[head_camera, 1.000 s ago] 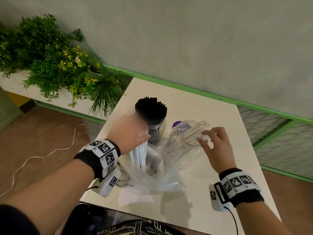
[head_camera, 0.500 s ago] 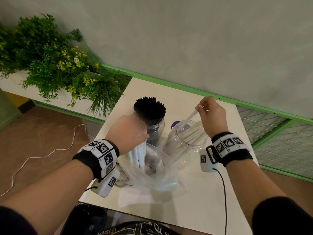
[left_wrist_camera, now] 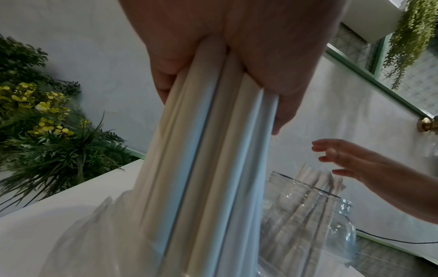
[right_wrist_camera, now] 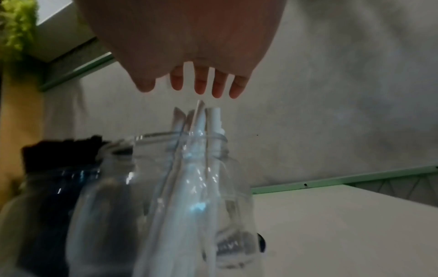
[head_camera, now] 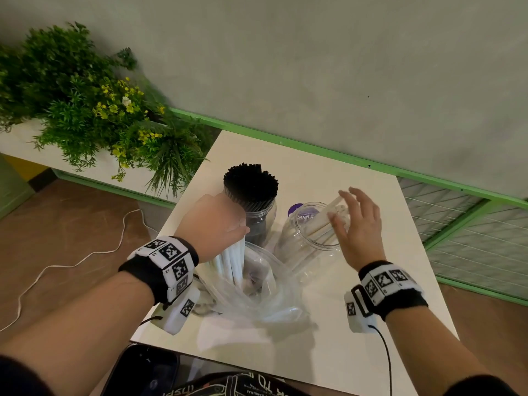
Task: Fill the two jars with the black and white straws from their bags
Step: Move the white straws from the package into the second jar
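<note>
My left hand (head_camera: 217,221) grips a bundle of white straws (head_camera: 233,261) that stand upright in a clear plastic bag (head_camera: 265,292); the left wrist view shows fingers (left_wrist_camera: 279,105) curled round the bundle (left_wrist_camera: 213,168). Behind it a jar packed with black straws (head_camera: 251,187) stands on the white table (head_camera: 371,324). To its right a clear jar (head_camera: 311,238) holds a few white straws (head_camera: 323,218) leaning toward the right. My right hand (head_camera: 357,218) hovers open just over that jar's mouth, fingers (right_wrist_camera: 218,84) spread and holding nothing above the straw tips (right_wrist_camera: 201,112).
A purple lid (head_camera: 297,210) lies behind the clear jar. A planter with green plants and yellow flowers (head_camera: 94,110) stands left of the table. A white cable (head_camera: 71,261) runs over the floor. A dark phone (head_camera: 143,372) lies at the near table edge.
My right hand has let go of the white straw that it held over the clear jar and come back a little, open. The left hand has kept its grip on the bundle.
</note>
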Action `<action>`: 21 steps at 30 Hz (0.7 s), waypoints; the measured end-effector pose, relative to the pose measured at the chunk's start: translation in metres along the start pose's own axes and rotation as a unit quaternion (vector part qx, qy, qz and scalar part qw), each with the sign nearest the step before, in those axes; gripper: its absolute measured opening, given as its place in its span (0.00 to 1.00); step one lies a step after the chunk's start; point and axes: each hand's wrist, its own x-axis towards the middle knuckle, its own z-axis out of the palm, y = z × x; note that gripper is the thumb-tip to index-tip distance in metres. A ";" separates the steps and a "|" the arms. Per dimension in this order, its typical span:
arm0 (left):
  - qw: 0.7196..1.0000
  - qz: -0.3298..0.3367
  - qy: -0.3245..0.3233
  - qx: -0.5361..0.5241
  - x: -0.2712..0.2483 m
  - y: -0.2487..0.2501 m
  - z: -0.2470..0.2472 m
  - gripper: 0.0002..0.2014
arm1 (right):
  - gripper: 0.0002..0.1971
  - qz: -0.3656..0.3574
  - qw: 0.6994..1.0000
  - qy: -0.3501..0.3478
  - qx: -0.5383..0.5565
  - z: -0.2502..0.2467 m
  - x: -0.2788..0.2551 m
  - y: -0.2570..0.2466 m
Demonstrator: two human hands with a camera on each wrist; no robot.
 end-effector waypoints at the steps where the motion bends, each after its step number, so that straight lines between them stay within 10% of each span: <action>1: 1.000 0.001 0.000 0.001 0.000 0.000 0.000 0.22 | 0.26 0.004 0.999 -0.036 -0.014 0.002 -0.006 0.002; 11: 1.000 -0.005 -0.010 0.003 0.000 0.002 -0.002 0.21 | 0.24 -0.010 0.991 -0.134 -0.012 0.018 0.024 0.015; 21: 1.000 0.003 -0.004 0.004 0.000 0.004 -0.004 0.24 | 0.11 -0.042 0.999 -0.002 0.007 0.029 0.051 0.010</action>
